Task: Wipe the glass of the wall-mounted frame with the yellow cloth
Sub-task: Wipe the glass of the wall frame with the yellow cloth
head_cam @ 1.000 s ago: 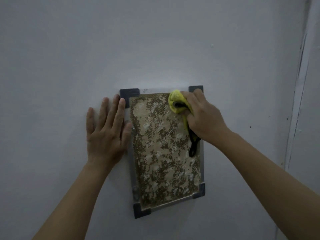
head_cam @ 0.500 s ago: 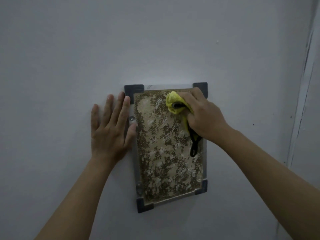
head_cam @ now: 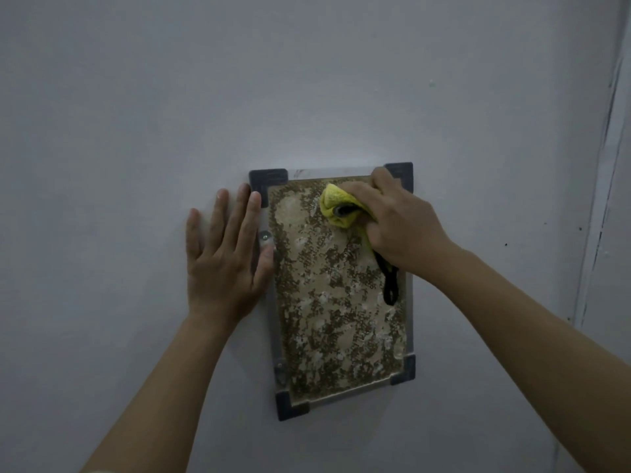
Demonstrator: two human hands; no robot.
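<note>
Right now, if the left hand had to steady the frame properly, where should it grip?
Probably the frame's left edge, approached from the left: the left hand already lies flat beside it, thumb touching the rim. The right hand with the yellow cloth covers the top right, and the dark corner brackets look bulkier.

Left hand flat, right hand clenched
</note>
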